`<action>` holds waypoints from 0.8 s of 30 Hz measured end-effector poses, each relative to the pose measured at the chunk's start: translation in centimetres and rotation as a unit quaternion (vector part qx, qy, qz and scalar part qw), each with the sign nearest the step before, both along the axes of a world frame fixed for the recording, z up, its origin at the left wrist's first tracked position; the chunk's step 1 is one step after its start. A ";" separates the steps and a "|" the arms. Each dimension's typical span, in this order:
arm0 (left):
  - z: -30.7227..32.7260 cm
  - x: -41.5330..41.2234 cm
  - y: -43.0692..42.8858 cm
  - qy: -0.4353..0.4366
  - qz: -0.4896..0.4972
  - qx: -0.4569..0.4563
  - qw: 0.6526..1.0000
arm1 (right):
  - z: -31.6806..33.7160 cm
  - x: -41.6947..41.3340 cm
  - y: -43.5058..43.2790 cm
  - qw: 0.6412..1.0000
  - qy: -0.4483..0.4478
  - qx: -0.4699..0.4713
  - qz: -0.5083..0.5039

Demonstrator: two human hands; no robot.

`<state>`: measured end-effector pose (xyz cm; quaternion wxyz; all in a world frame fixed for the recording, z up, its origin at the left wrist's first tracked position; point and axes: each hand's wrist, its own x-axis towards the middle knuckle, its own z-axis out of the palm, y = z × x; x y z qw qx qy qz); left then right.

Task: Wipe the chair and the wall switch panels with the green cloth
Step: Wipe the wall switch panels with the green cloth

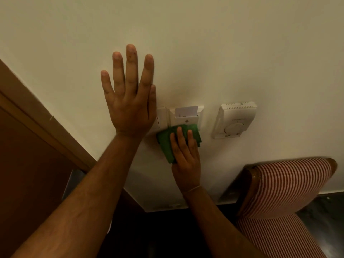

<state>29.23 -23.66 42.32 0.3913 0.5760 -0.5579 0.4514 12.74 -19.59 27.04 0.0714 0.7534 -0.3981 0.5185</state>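
On the cream wall, the left hand lay flat, fingers spread; the right hand pressed the green cloth against the switch panel's lower edge.

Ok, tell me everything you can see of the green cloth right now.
The green cloth is a soft, folded fabric, bunched into a thick pad with no visible pattern. The right hand presses it flat against the wall, fingers spread over its front. Its upper edge overlaps the bottom of the key-card switch panel; the rest lies on the bare wall below. Its left side and top right corner show beyond the hand. The left hand does not touch it.
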 end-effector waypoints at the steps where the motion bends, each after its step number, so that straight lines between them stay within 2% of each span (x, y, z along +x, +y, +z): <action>1: -0.1 0.1 0.1 -0.003 -0.002 0.003 1.000 | 0.0 -0.1 -0.2 1.000 0.000 -0.001 0.007; 11: -0.1 0.1 -0.1 -0.008 -0.019 -0.007 1.000 | 4.5 1.6 -0.3 0.996 -0.080 -0.007 0.048; 14: -0.2 0.2 -0.1 -0.011 -0.015 -0.008 1.000 | 3.1 1.3 0.5 0.998 -0.055 0.022 0.032; 18: -0.1 0.0 0.0 -0.016 -0.007 -0.010 1.000 | 2.1 -0.2 0.2 0.999 -0.020 0.006 0.039; 24: 0.0 -0.2 0.1 -0.004 0.008 0.000 1.000 | 2.2 -2.8 -0.7 0.993 -0.114 0.031 0.012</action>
